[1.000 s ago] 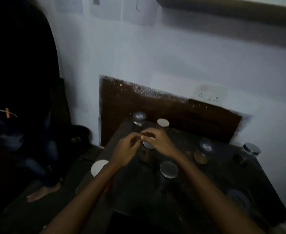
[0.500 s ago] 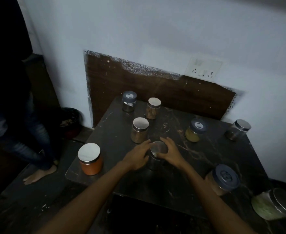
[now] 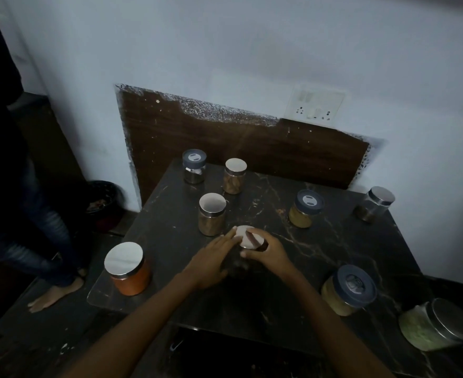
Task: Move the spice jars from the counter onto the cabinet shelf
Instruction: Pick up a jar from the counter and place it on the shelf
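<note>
Several spice jars stand on a dark marble counter (image 3: 320,257). Both my hands wrap one dark jar with a silver lid (image 3: 248,237) near the counter's middle: my left hand (image 3: 211,260) on its left side, my right hand (image 3: 267,251) on its right with fingers over the lid. Its body is mostly hidden. Just behind it stands a brown-filled jar (image 3: 211,214). An orange jar (image 3: 128,268) sits at the front left corner. No cabinet shelf is in view.
Other jars: grey-lidded (image 3: 194,166) and silver-lidded (image 3: 235,175) at the back, yellow (image 3: 305,208), clear (image 3: 375,204) at right, two large ones (image 3: 349,290) (image 3: 438,324) at front right. A person (image 3: 20,214) stands barefoot at left beside a dark bin (image 3: 104,203).
My hands came down from the brown-filled jar to the nearer silver-lidded jar and closed around it. The camera tilted down, showing more of the counter.
</note>
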Tool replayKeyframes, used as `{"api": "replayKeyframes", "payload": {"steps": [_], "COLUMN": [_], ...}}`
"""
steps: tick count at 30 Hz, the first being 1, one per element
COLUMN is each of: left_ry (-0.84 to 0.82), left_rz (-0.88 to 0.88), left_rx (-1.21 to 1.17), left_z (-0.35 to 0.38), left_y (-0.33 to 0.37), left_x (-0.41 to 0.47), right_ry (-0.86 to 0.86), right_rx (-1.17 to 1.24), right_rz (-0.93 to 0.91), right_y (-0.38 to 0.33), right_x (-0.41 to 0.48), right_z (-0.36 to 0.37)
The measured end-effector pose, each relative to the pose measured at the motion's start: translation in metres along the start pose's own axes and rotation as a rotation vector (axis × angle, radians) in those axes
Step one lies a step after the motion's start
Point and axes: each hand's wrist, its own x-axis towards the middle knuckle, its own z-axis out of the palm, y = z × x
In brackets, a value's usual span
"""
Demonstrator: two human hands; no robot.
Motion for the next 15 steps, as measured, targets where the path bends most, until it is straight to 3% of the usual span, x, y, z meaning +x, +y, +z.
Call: {"api": "replayKeyframes", "payload": {"steps": [5, 15], "left_ry": [0.006, 0.09], "left_rz": [0.163, 0.237], "left_rx": [0.016, -0.309], "left_z": [-0.03, -0.053], "left_y": [0.024, 0.063], "left_x": [-0.003, 0.005], "right_ry": [-0.099, -0.188], "right_rx": [0.063, 0.181], "right_rz": [-0.106, -0.04], "right_y": [-0.048, -0.083], "right_x": [-0.013, -0.024], "right_z": [-0.04, -0.077]}}
